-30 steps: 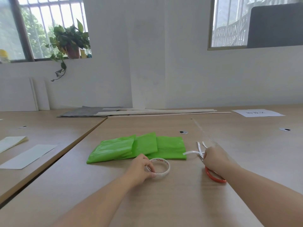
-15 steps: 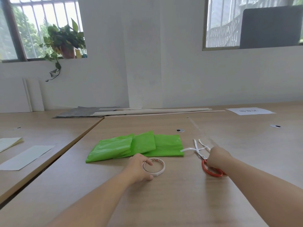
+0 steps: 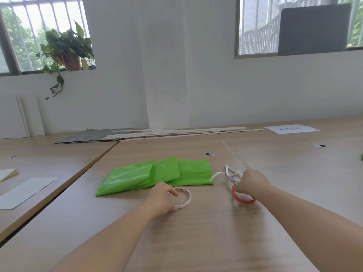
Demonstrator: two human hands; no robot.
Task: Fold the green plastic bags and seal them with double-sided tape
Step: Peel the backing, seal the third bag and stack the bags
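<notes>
Paper sheets: lie flat on the neighbouring desk, far left.
Potted plant: on the left windowsill, one vine trailing down the wall.
Green plastic bags: folded and overlapping, flat on the desk, just beyond the left hand.
Left hand: fingers curl round the near-left rim of the roll, gripping it.
Double-sided tape roll: flat on the desk, just in front of the bags' near edge.
Tape strip: white, curving from the bags' right corner to the scissor blades.
Scissors: red-handled, blades parted and pointing away.
Right hand: fingers closed round the scissors' handle.
Printed sheet: far back on the right.
</notes>
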